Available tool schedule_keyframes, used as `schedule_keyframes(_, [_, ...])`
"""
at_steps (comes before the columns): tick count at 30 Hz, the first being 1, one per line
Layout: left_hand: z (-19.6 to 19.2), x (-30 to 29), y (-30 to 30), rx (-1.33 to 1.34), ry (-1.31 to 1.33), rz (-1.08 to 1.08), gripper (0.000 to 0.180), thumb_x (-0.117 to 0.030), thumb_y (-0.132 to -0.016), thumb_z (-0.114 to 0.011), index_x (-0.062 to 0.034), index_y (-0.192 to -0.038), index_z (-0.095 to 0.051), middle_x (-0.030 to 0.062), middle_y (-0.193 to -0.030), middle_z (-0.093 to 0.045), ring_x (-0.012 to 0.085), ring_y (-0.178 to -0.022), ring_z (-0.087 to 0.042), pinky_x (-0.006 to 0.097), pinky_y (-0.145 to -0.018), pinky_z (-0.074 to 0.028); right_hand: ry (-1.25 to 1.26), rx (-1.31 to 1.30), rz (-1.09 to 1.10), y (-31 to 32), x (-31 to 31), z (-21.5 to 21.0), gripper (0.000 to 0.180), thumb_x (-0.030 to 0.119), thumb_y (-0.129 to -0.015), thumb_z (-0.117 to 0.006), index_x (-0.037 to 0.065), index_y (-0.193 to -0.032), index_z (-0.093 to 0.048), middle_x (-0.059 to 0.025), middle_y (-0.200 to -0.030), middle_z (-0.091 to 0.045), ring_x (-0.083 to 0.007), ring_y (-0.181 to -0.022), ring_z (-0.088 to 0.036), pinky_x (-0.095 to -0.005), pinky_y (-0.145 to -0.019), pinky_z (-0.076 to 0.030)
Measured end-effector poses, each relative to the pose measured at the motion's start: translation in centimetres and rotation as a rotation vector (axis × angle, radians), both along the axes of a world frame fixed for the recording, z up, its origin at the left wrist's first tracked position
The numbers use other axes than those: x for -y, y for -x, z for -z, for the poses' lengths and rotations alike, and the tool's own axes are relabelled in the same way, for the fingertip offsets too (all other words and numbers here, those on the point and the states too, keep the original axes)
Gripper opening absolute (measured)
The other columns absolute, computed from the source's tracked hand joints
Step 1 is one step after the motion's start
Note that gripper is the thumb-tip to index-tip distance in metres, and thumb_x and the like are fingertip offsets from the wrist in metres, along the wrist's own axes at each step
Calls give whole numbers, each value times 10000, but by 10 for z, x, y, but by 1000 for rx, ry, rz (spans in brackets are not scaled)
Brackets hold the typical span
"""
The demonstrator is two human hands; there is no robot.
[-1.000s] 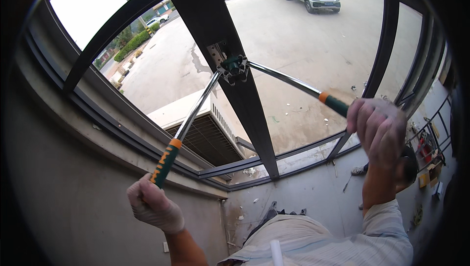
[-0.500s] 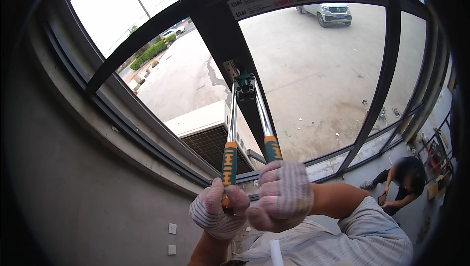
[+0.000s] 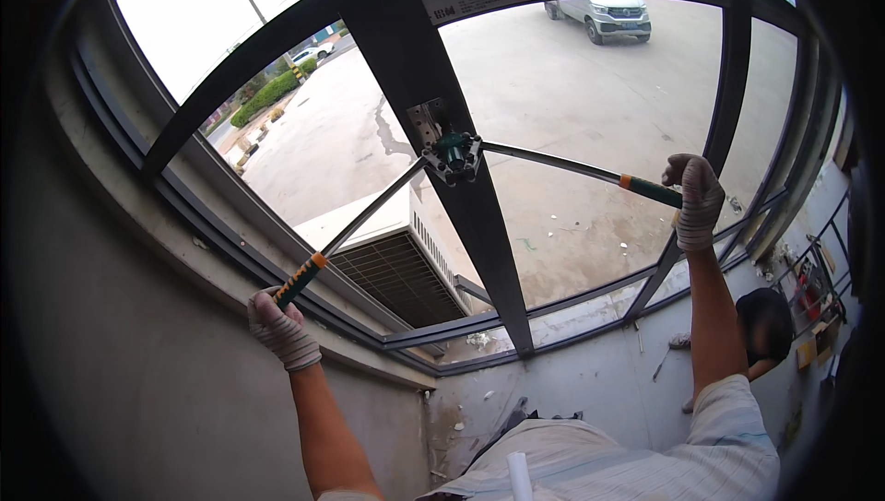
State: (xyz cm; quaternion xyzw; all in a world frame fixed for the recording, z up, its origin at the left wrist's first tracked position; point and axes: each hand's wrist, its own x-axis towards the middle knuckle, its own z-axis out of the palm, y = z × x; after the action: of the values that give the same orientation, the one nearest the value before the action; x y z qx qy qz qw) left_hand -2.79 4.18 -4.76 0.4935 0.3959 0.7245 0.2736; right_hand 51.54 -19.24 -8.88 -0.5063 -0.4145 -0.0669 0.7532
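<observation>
Both gloved hands are wrapped tight on the long-handled riveter [image 3: 452,156]: my left hand [image 3: 279,324] fists the orange-and-green grip down at 8 o'clock, my right hand [image 3: 697,199] clamps the other grip out at 3 o'clock. Handles are splayed wide, and the tool's head sits near centre, pressed against the dark window mullion [image 3: 479,224], just below a small metal bracket [image 3: 426,119].

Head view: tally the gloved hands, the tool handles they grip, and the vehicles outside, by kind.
Gloved hands: 2, left hand and right hand
Green-and-orange grip handles of the long-armed metal tool: 2
Vehicles outside: 2, a silver van and a white car
Total: 6
</observation>
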Motion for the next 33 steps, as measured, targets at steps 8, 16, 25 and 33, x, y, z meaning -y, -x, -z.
schedule_keyframes(8, [-23,31,-1,-97,-29,-147,412,-485,-1004,-572,-95,-872,-588,-66,-622,-406,5,-469,-321,176,-416,-248,280,-247,-617,119,37,-37,428,138,-1010,-538,16,-1420,-541,-205,-1375,-606,-262,-1244,-637,-338,-853,-650])
schedule_keyframes(16, [-76,27,-8,-132,-150,-139,375,-440,-998,-610,-92,-870,-666,-54,-786,-520,33,-691,-417,190,-583,-354,660,-701,-1061,147,28,-32,512,295,-1055,-578,-67,-1397,-462,-83,-777,-643,-66,-451,-562,-191,-321,-448])
schedule_keyframes(25, [-82,92,-54,-375,-320,-378,391,-382,-1046,-548,-35,-874,-596,-5,-754,-477,87,-696,-411,275,-629,-386,312,-1192,-1327,186,13,-11,280,245,-1094,-510,2,-1218,-573,62,-619,-343,-24,-374,-328,-195,-268,-342])
schedule_keyframes(33, [-16,130,-86,-377,-371,-151,330,-329,-1070,-516,-47,-919,-597,24,-783,-546,116,-699,-497,266,-644,-436,342,-1212,-1042,271,-11,-44,224,291,-1059,-559,79,-1013,-507,21,-614,-427,-73,-362,-389,-253,-289,-384])
